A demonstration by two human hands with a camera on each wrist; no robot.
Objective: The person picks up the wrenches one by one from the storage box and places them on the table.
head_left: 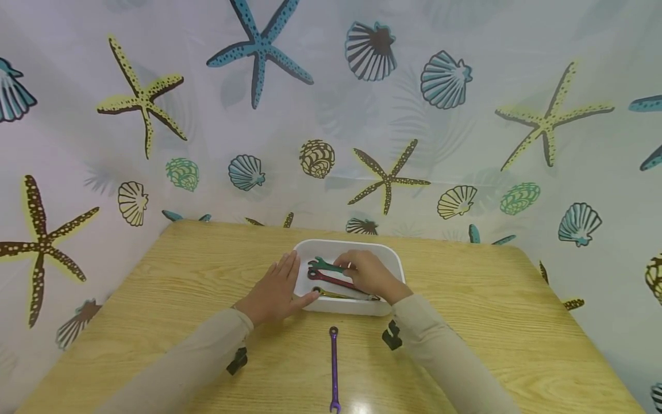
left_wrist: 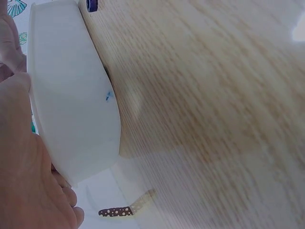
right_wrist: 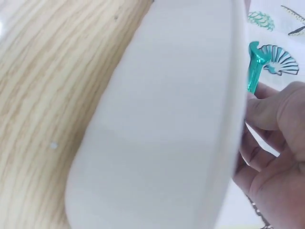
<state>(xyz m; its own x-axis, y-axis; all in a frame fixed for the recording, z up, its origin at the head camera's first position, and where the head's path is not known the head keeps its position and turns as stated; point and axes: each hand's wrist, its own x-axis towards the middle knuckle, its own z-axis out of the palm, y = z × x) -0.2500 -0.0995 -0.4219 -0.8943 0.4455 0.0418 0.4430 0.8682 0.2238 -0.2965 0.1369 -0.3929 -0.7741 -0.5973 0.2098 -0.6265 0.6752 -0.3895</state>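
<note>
A white plastic bin (head_left: 362, 307) stands on the wooden table with several coloured wrenches inside. My right hand (head_left: 369, 273) reaches into it and pinches a green wrench (head_left: 322, 264) by its shank; in the right wrist view the green open end (right_wrist: 257, 59) sticks up past the fingers. Below it in the bin lie a red wrench (head_left: 331, 279) and a gold one (head_left: 328, 294), their right ends partly hidden. Fairly straight fingers of my left hand (head_left: 274, 290) rest along the bin's left side, its thumb at the front rim.
A purple wrench (head_left: 334, 368) lies lengthwise on the table (head_left: 465, 345) in front of the bin, between my forearms. Behind and beside the table hangs a pale curtain (head_left: 320, 115) printed with starfish and shells. Dark clips (head_left: 393, 335) hang under both sleeves.
</note>
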